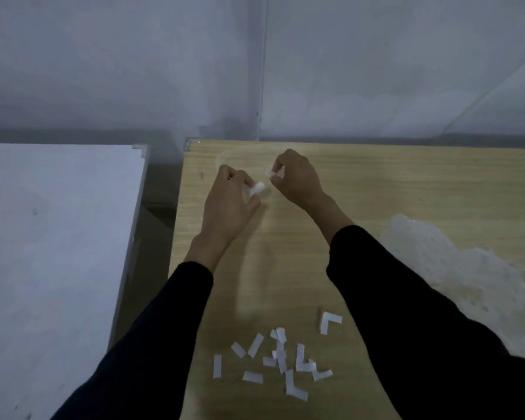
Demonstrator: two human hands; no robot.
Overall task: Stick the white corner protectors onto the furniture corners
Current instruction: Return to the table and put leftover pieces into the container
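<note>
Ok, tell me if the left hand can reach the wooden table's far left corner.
Probably yes: the left hand, holding a white piece, is near that corner, with only bare wood between them.

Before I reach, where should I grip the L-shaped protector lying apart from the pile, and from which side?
Pinch the L-shaped protector across the narrow arm pointing toward you, coming from above and the left: the table is bare there, while the right sleeve lies close on its right.

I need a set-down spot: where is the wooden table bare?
The wooden table is bare from the left hand and right hand down to the paper strips, and along the far edge further right. Crowded: strips near the front edge, plastic bag at right.
</note>
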